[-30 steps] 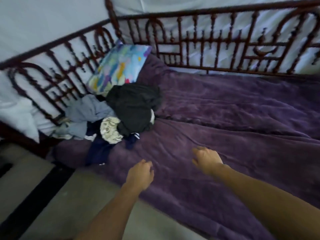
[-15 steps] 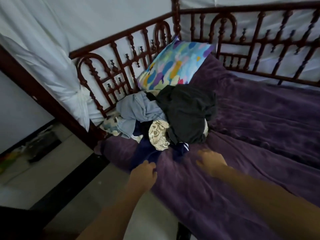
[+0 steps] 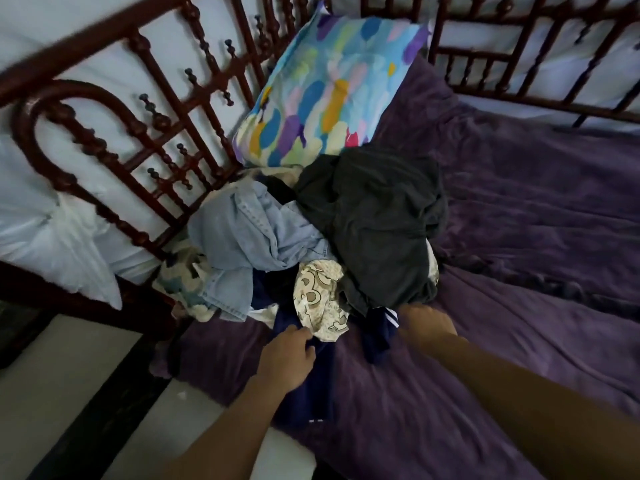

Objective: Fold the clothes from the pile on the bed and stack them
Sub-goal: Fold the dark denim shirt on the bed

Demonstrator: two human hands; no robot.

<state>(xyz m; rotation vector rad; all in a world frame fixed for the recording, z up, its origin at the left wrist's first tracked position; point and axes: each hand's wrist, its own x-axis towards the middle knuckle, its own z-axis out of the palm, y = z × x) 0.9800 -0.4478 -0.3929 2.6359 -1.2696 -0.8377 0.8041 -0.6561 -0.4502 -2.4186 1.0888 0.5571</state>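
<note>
The purple blanket (image 3: 536,289) lies open on my right. The dark red rail (image 3: 86,90) hems the clothes pile (image 3: 381,230) into the corner. A navy garment (image 3: 304,393) trails from it to the bed's edge, clutched in my left hand (image 3: 285,355). My right hand (image 3: 426,323) touches the pile's foot, and I cannot tell its grip.

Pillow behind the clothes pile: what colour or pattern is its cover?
The pillow is light blue with blue, purple, yellow and pink blotches; head view.
</note>
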